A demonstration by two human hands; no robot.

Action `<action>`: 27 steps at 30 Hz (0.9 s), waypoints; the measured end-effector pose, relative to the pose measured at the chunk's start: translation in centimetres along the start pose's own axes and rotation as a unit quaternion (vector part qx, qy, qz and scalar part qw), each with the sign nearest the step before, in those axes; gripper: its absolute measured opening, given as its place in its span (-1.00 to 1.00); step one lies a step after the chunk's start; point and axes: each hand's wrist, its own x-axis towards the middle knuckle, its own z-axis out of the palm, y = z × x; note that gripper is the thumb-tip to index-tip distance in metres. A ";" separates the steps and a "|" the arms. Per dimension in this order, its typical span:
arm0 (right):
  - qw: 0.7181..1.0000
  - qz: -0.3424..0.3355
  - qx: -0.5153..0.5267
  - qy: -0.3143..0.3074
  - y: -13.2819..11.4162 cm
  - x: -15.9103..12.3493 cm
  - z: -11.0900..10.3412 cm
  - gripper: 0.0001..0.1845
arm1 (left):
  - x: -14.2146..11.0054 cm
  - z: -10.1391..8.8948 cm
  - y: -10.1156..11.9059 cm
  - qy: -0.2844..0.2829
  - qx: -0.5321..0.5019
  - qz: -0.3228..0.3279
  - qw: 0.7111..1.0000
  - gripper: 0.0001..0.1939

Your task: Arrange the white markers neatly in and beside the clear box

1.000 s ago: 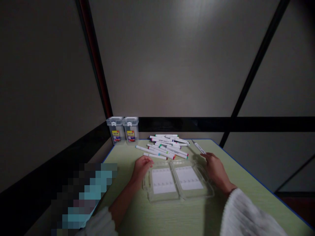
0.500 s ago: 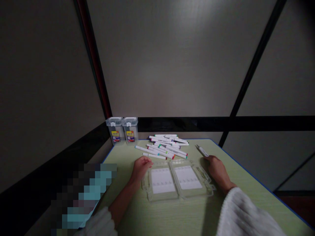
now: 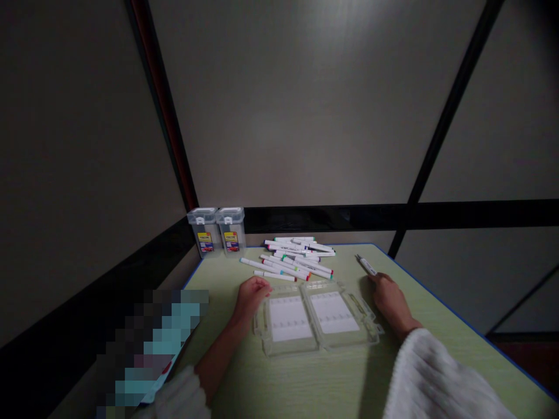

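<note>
One pale green, wood-grained surface with a blue edge (image 3: 271,381) spreads beneath everything. On its near half, about the middle, a clear plastic two-leaf case (image 3: 313,317) lies flat and unfolded, a white rectangular sheet in each leaf. Its thin shell looks light enough to slide, so a soft, steady touch at the rim would suit it better than a push.

Just beyond it, a loose heap of slim white markers with coloured ends (image 3: 301,253) reaches toward the far edge. Those barrels would probably roll if knocked; the wrists are best kept clear of them. At the far left stand two lidded, clear plastic boxes with yellow labels (image 3: 231,233), side by side.

The left hand (image 3: 253,297) is at the far left corner of the case, fingers half curled and drawn together. No marker shows in it; whether it pinches the rim or merely rests beside it, I cannot tell. The right hand (image 3: 388,298), just right of the case, is closed around the near end of a single slim white marker with a dark grey tip (image 3: 367,265).

That marker slants up and away to the left, apart from the heap. Such a rearward hold leaves the front free, but a firm, relaxed pinch seems needed to stop it swivelling.
</note>
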 end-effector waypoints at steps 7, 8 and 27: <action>0.999 0.035 -0.039 -0.004 0.3 0.0 0.2 -0.71 | 0.1 0.0 -0.1 0.001 -0.012 -0.003 1.000 -0.91; 0.998 0.036 -0.045 -0.004 0.3 0.0 0.2 -0.71 | 0.1 0.0 -0.1 0.001 -0.015 -0.003 1.000 -0.91; 0.997 0.018 -0.079 0.003 0.6 0.3 0.5 -0.73 | 0.1 0.0 -0.1 -0.003 -0.003 -0.002 1.000 -0.92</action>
